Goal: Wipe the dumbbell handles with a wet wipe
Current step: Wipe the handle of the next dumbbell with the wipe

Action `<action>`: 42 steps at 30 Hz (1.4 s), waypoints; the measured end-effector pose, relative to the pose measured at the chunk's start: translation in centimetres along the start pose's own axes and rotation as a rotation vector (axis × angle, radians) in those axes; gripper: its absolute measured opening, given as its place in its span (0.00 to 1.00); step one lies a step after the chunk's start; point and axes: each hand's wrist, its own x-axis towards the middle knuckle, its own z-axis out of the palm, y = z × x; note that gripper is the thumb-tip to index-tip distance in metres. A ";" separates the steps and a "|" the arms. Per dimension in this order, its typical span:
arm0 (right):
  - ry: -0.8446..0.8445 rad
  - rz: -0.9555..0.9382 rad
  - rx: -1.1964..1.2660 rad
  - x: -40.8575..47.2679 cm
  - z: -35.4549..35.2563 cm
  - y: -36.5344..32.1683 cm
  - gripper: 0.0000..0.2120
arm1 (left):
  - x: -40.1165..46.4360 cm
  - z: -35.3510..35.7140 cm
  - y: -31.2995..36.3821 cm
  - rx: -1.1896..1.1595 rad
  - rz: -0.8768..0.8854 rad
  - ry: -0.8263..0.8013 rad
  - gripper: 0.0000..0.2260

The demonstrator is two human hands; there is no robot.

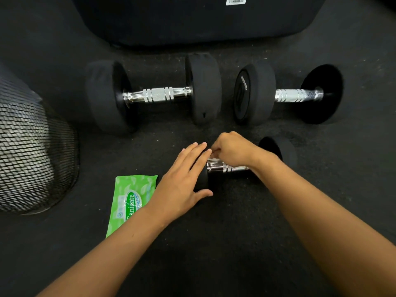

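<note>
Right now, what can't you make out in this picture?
- Head view: wipe mostly hidden under the right hand.
- Small dumbbell: left hand covers its near weight.
- Green wipes pack: left forearm covers its lower corner.
- White label: cut by top edge, print too small.

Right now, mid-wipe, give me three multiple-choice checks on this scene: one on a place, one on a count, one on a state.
1. Where does the green wipes pack lie?
A. left of the near dumbbell
B. on the far right dumbbell
C. inside the mesh bin

2. How many dumbbells show?
A. one
B. three
C. five

3. What does the right hand do?
A. hangs idle
B. pinches a white wipe at the near dumbbell's handle
C. lifts the pack

Key: 1 A, the pack lies on the floor beside the left hand. 2 B, two far, one near. 3 B, its fingers curl on the wipe.
</note>
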 end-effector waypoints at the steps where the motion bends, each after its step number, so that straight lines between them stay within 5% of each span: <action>1: 0.025 -0.001 -0.017 0.1 0.3 -0.3 0.11 | 0.0 0.0 0.0 -0.004 -0.005 0.000 0.41; 10: 0.462 -0.267 0.108 -4.1 5.6 1.6 0.14 | 0.2 0.1 -0.2 -0.049 -0.016 0.005 0.41; 18: 0.792 -0.425 -0.094 -4.6 8.7 4.1 0.13 | 0.2 0.1 -0.2 -0.065 -0.027 0.009 0.41; 25: 0.801 -0.508 -0.109 -5.0 9.5 5.0 0.14 | 0.3 0.1 -0.3 -0.065 -0.020 0.005 0.41; 29: 0.873 -0.435 -0.124 -4.3 9.9 3.6 0.13 | 0.4 0.2 -0.4 -0.063 -0.024 0.016 0.41; 36: 0.761 -0.336 -0.081 -5.6 8.8 4.8 0.14 | 0.2 0.1 -0.4 -0.069 -0.016 0.008 0.42; 42: 0.360 0.057 -0.049 -2.5 3.1 1.9 0.09 | 0.5 0.2 -0.5 -0.071 -0.035 0.012 0.42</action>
